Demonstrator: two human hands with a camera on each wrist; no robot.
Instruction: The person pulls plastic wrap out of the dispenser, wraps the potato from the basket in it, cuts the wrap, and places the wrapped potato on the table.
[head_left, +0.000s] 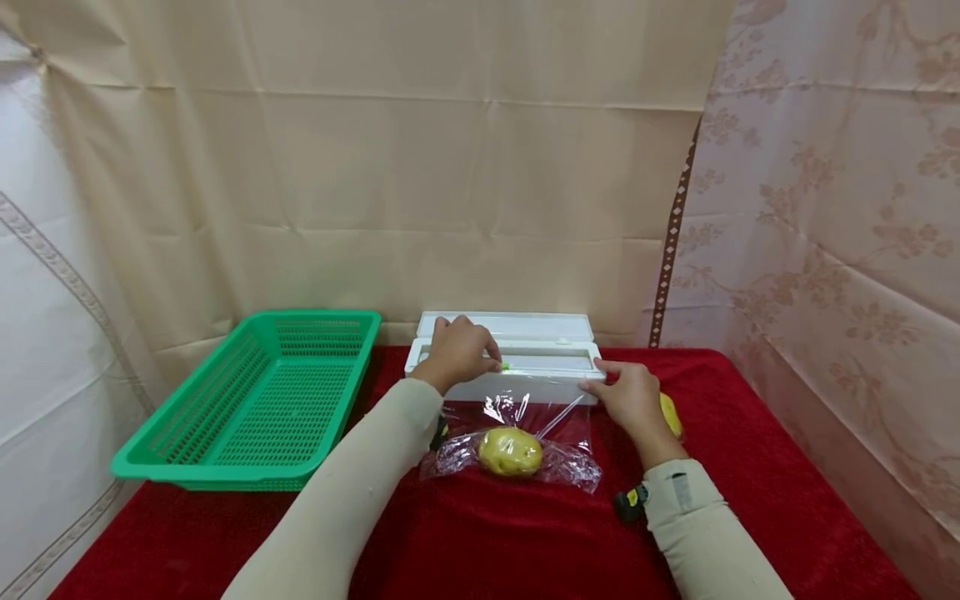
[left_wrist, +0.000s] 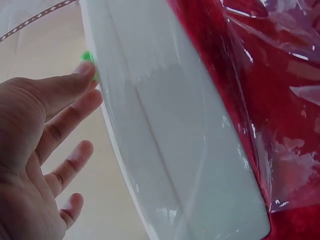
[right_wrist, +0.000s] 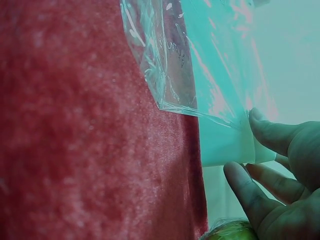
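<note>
A white cling film box point(head_left: 517, 390) lies across the table with its lid point(head_left: 506, 323) raised behind. My left hand point(head_left: 459, 354) pinches the small green slide cutter point(left_wrist: 89, 57) between thumb and index finger at the box's upper edge; its other fingers are spread apart. My right hand point(head_left: 628, 396) holds the right end of the box, thumb on the front edge and fingers around the end point(right_wrist: 240, 172). Clear cling film point(head_left: 555, 425) hangs from the box down over the front. On the film in front sits a yellow potato point(head_left: 510, 452), film bunched at both its sides.
A green plastic basket point(head_left: 352, 408) stands at the left on the red tablecloth point(head_left: 480, 542). Another yellow potato point(head_left: 670, 414) lies at the right, partly behind my right hand. A beige curtain point(head_left: 450, 183) hangs close behind the box.
</note>
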